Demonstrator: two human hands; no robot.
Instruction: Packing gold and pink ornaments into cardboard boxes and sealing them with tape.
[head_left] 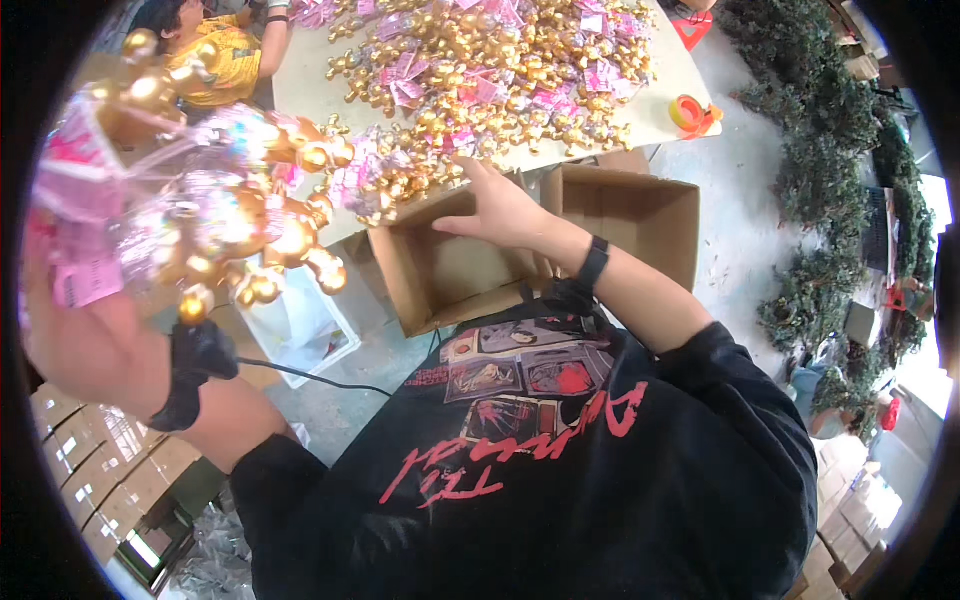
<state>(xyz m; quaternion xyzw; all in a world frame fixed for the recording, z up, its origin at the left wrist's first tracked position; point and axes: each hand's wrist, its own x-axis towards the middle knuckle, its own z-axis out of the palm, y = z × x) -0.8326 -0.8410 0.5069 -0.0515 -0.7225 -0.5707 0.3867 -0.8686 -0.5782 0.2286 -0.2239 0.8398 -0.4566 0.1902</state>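
Held up at the far left, my left hand (72,335) is closed around a bunch of shiny gold ornaments (240,215) with pink tags and clear wrapping. The bunch hides most of its fingers. My right hand (500,210) is over an open cardboard box (398,285), by the table's near edge. Its thumb and fingers are apart, and nothing shows in it. The fingertips come close to a large heap of gold, balloon-figure-like ornaments (470,70) with pink tags on the pale table (305,70).
Another open cardboard box (635,195) stands to the right. An orange tape dispenser (693,118) sits at the table's right corner. Below the bunch is a white plastic bin (335,345), beside a black cable (320,377). A co-worker in yellow (215,65) is across the table's left; green artificial foliage (820,200) lines the right.
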